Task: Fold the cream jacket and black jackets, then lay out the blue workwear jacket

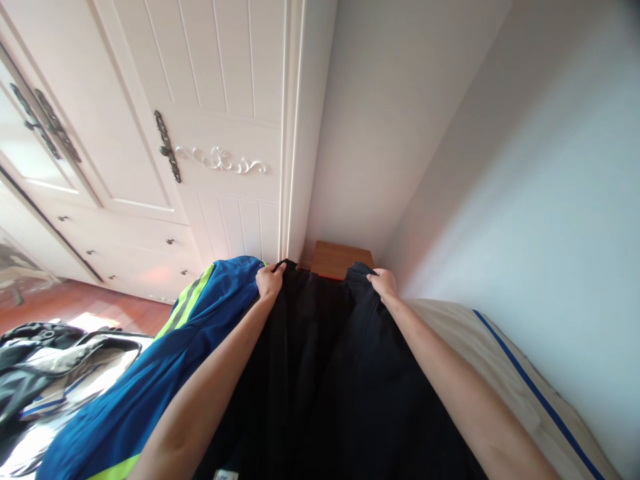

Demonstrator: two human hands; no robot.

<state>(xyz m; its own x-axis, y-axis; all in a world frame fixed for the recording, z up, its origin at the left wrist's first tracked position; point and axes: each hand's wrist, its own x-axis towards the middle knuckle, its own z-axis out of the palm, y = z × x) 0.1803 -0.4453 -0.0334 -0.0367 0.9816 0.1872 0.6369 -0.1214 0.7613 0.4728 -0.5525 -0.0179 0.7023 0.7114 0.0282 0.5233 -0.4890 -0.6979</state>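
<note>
A large black garment is stretched out between my two hands, its kind not clear from here. My left hand pinches its far left corner, and my right hand grips a folded edge at the far right. Dark cloth fills the space between my forearms, with a small white tag at the bottom of the view. Left of it lies a blue garment with yellow-green and grey stripes, close beside my left hand. The near part of the black cloth runs out of view.
White wardrobe doors with dark metal handles stand ahead on the left. A brown wooden surface sits low beyond the cloth. Beige bedding with a blue line borders the right wall. An open bag with dark items lies at left.
</note>
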